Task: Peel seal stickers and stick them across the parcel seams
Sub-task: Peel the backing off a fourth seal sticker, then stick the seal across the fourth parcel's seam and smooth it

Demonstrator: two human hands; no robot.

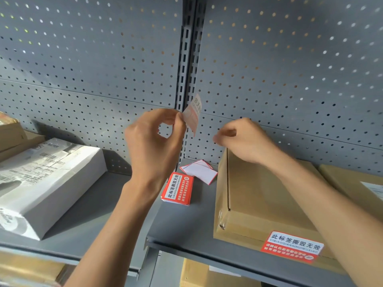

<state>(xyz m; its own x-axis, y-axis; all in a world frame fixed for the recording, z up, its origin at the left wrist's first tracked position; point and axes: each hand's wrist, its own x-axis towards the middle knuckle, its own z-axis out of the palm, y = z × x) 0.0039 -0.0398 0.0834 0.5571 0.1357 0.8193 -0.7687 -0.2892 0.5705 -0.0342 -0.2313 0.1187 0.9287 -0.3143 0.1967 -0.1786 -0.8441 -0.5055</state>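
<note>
Red seal sticker (191, 116) pinched in raised left hand (153, 141); right hand (244, 139) curled, grip empty.

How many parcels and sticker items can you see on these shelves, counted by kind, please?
Brown boxes on the upper shelf: 3
White parcel: 1
Sticker stack: 1
Backing papers pile: 1
Sticker on box: 1
Sticker in left hand: 1
Total: 8
</note>
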